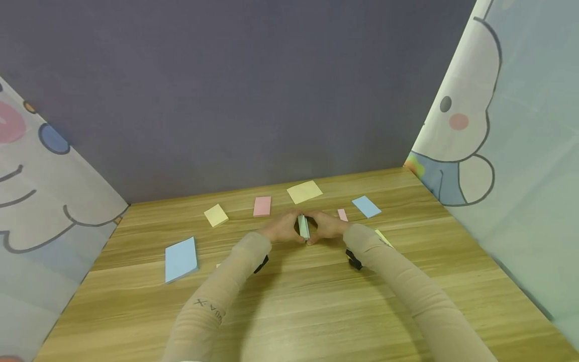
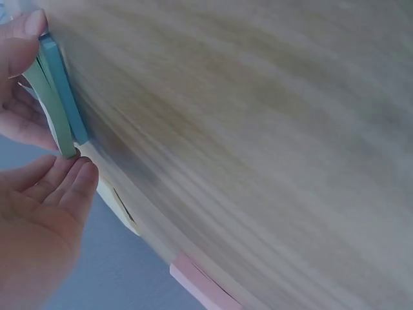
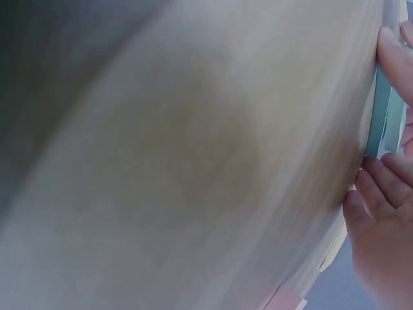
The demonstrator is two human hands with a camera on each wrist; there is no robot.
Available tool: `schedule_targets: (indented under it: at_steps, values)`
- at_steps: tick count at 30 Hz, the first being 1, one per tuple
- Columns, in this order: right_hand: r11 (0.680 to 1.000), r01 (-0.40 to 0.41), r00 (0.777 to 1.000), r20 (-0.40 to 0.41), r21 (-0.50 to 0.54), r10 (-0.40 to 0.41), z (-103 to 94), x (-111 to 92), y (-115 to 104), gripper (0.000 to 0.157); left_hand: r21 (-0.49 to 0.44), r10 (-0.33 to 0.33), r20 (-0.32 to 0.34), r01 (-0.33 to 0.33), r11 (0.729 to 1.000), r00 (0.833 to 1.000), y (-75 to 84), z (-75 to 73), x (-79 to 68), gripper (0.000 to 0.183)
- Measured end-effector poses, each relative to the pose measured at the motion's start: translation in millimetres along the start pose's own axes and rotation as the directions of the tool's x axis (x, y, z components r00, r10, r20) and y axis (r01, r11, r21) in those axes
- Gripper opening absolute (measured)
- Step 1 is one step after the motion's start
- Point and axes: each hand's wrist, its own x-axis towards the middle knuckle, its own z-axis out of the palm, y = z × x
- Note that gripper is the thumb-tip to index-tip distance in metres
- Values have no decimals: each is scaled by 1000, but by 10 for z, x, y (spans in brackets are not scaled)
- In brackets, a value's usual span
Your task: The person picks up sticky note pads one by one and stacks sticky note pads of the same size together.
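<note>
Both hands meet at mid-table, thumbs at the near end and fingers at the far end of two sticky note pads. The pale green pad (image 1: 302, 227) looks bowed in the left wrist view; a blue-green pad (image 2: 64, 90) stands upright right against it. My left hand (image 1: 284, 226) and my right hand (image 1: 326, 225) grip the pair by their ends, from either side. In the right wrist view, the blue-green pad (image 3: 381, 110) shows between the thumb and fingers. Which hand bears on which pad is partly hidden by the fingers.
Around the hands lie a large blue pad (image 1: 181, 259), a small yellow pad (image 1: 216, 215), a pink pad (image 1: 262, 206), a larger yellow pad (image 1: 305, 191), a blue pad (image 1: 366, 206) and a narrow pink pad (image 1: 342, 214). The right sleeve partly covers another yellow piece (image 1: 383, 237). A grey wall (image 1: 253, 100) rises behind.
</note>
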Motion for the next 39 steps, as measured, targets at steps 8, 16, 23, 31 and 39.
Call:
schedule_targets:
  at_steps: [8, 16, 23, 31, 39]
  values:
    - [1000, -9, 1000, 20, 27, 9, -12, -14, -15, 96, 14, -17, 17, 17, 1000, 1000, -12, 9, -15, 89]
    - [1000, 15, 1000, 6, 14, -15, -43, -19, 18, 92, 18, -32, 25, 32, 999, 999, 11, -8, -19, 89]
    - [999, -1, 1000, 14, 52, 0, -48, -6, 40, 92, 15, -48, 29, 47, 999, 998, -12, 10, -3, 91]
    - [997, 2, 1000, 16, 72, -3, -39, -4, 62, 92, 5, -59, 33, 59, 998, 998, -11, 6, -9, 92]
    - [996, 12, 1000, 15, 86, -14, -34, 1, 79, 91, -41, -36, 44, 38, 998, 998, -38, -6, -31, 89]
